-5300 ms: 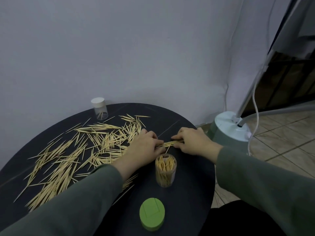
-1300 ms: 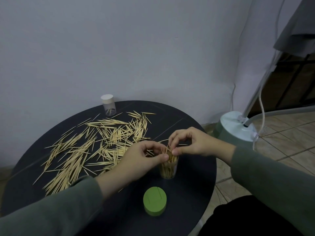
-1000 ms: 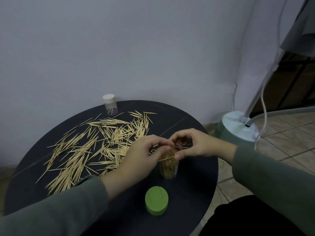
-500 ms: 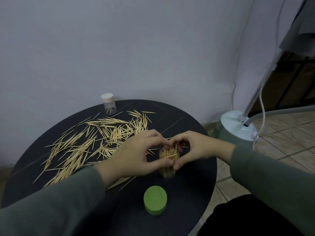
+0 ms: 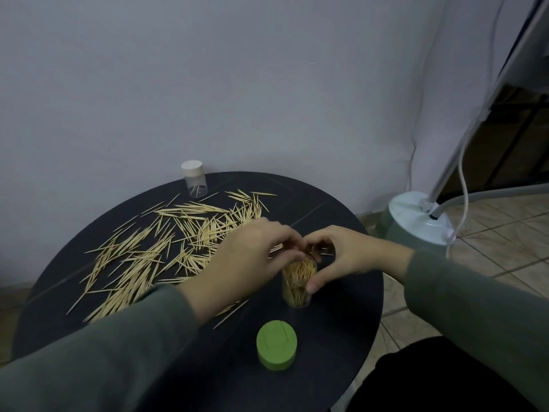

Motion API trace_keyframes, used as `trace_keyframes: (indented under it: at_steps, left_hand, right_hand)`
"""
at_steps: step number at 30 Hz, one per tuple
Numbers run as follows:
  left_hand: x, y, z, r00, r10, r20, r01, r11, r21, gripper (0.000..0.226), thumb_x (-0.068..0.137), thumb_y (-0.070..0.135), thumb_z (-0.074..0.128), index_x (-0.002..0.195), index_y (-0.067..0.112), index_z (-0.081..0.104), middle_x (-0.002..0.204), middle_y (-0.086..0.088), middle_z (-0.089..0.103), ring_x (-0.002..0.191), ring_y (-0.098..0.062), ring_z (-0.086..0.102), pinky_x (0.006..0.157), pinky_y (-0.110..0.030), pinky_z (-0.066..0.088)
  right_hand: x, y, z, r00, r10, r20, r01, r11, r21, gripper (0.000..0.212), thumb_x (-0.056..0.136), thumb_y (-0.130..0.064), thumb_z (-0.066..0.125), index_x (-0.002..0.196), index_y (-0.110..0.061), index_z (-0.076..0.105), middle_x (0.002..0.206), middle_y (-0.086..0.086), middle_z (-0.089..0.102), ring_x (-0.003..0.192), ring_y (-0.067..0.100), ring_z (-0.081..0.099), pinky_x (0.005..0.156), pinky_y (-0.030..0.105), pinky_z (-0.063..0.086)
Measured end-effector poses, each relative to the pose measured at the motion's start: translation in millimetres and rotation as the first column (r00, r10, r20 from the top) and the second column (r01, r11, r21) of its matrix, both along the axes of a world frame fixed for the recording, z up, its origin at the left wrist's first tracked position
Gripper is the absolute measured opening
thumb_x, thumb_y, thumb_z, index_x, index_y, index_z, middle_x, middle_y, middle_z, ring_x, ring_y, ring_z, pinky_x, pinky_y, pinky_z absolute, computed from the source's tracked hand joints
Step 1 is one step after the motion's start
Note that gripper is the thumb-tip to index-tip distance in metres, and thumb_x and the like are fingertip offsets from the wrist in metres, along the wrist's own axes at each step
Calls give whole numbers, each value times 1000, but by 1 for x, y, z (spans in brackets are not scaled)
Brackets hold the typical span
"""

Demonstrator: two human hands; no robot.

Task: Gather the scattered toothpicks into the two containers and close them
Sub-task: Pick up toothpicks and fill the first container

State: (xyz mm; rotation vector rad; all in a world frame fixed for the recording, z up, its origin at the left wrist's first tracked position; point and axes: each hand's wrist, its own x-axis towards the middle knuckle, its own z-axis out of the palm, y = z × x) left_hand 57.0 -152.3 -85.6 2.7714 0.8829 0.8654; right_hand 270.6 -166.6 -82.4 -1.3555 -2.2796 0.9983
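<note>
A clear open container stands upright near the table's right side, packed with toothpicks. My right hand wraps around it, thumb on its near wall. My left hand hovers at its rim, fingertips pinched together over the opening; whether toothpicks are still in them is hidden. Many loose toothpicks lie spread over the left and middle of the round black table. The green lid sits on the table in front of the container. A second clear container with a white lid stands at the far edge.
A pale wall rises right behind the table. On the tiled floor to the right stands a light green appliance base with a pole and a white hose. The table edge drops off close to the right of the open container.
Five seconds ago both hands held a bunch of toothpicks flat on the table. They lifted it over the open container and lowered it in; my right hand now grips the container's side.
</note>
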Motion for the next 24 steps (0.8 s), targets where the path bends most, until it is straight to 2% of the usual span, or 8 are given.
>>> trace_keyframes:
  at_steps: [2,5,9,13,16,19,21,24]
  left_hand:
    - [6,-4,-2,998,55,16,-54,997,-54,24,84,49,60,99,33,71,82,21,57,78,1,45,67,-14,36]
    - [9,-6,-6,997,70,-19,-71,997,-42,24,83,51,58,93,37,74,83,16,65,81,-5,46,67,-25,42]
    - [-2,-3,-6,984,-65,-166,59,997,-40,43,88,60,39,106,40,72,113,13,57,99,-6,38,82,-24,37]
    - [-20,-8,-5,951,-99,-293,93,995,-35,54,92,60,32,141,39,46,139,11,42,123,-8,32,101,-24,30]
    - [-29,-12,-6,925,-49,-376,43,999,-25,63,90,69,25,148,44,28,150,12,30,135,-10,23,108,-28,25]
    - [-32,-16,-6,892,12,-453,30,996,85,64,91,72,19,142,41,42,150,6,38,134,-21,36,104,-43,40]
    - [-29,-18,-5,898,64,-435,8,987,162,67,93,70,18,138,33,51,142,6,50,126,-21,47,96,-43,47]
    - [-25,-17,-3,921,95,-378,-39,987,154,68,93,69,18,132,29,58,137,7,55,122,-19,51,92,-41,48]
  right_hand:
    - [-1,1,0,1000,7,-8,-7,1000,1,42,57,-57,81,93,-40,67,91,-12,67,89,23,60,84,52,49]
    - [-2,1,0,999,41,-15,-41,999,4,33,59,-54,81,87,-47,65,88,-18,66,88,23,60,86,52,49]
    - [-2,1,-1,999,23,-29,-22,1000,7,50,58,-54,82,102,-34,70,91,-15,67,87,25,59,85,53,48]
    - [-1,3,-1,1000,27,-7,-27,1000,-7,50,59,-56,81,104,-39,68,95,-19,66,90,20,61,87,50,50]
    - [-1,3,-1,1000,19,1,-19,1000,-16,52,57,-57,81,105,-42,66,95,-20,66,88,21,60,84,49,51]
    - [0,3,-1,1000,20,7,-19,1000,-15,58,59,-53,83,113,-37,66,98,-20,66,86,20,59,85,46,52]
    - [1,4,-1,1000,20,7,-20,1000,-14,56,61,-50,84,112,-37,66,97,-20,65,88,21,60,85,47,52]
    - [1,4,-2,1000,11,9,-11,1000,-22,60,56,-59,80,111,-40,65,102,-17,66,91,22,61,85,46,52]
